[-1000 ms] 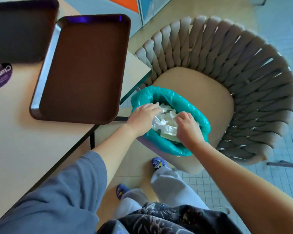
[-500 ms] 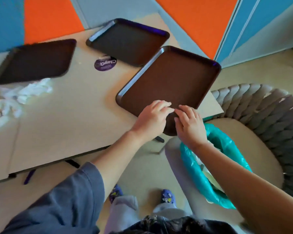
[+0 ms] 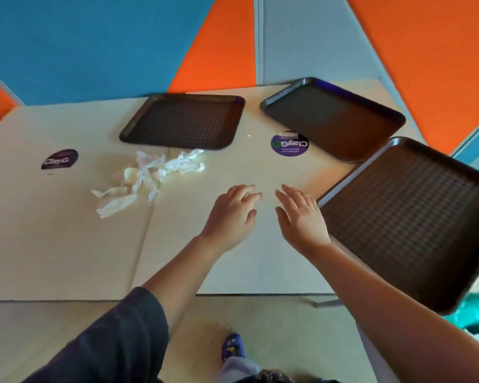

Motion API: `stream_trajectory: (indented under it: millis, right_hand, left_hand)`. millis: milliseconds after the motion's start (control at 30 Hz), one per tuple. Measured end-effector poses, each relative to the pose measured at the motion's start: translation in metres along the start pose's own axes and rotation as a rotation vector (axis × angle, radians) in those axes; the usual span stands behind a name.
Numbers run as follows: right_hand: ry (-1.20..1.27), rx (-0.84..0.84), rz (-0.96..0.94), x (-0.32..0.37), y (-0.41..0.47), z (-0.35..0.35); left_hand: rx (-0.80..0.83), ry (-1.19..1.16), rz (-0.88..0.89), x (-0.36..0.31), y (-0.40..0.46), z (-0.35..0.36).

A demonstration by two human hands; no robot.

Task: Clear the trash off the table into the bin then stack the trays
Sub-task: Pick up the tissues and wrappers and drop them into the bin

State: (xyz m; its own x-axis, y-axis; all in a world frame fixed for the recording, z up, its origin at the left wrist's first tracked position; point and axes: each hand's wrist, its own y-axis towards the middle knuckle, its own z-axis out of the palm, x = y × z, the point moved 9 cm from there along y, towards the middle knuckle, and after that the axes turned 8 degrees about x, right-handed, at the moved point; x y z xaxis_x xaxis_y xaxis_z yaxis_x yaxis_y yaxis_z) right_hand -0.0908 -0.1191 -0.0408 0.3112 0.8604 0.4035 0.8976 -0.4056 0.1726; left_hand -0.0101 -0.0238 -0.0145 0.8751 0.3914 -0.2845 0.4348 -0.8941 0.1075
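Three dark brown trays lie on the beige table [image 3: 67, 244]: one at the back middle [image 3: 183, 121], one at the back right [image 3: 333, 117], and a large one at the near right [image 3: 409, 217] that overhangs the table's edge. A heap of crumpled white napkins [image 3: 147, 178] lies left of centre, in front of the back middle tray. My left hand [image 3: 230, 217] and my right hand [image 3: 302, 219] hover side by side over the table's middle, fingers spread and holding nothing. Only a corner of the bin's teal liner [image 3: 470, 313] shows at the lower right.
Two round purple stickers are stuck on the table, one at the left [image 3: 59, 158] and one between the back trays [image 3: 289, 143]. Blue and orange wall panels rise right behind the table. The floor and my shoes [image 3: 233, 346] show below the table's front edge.
Both hands have come up out of the bin, passed the near right tray and now hover open over the table's middle. The view has swung left from the bin to the table.
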Motion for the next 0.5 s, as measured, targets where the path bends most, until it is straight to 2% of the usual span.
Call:
stream_trajectory:
  millis: [233,500]
  right_hand:
    - [0.088,0.072,0.035,0.066,0.073,0.048]
    - [0.106,0.294,0.008,0.099,0.148,0.097]
  left_hand:
    - [0.010,-0.018,-0.175,0.127,-0.015,-0.027]
    - [0.047,0.004,-0.306,0.214,-0.008,-0.035]
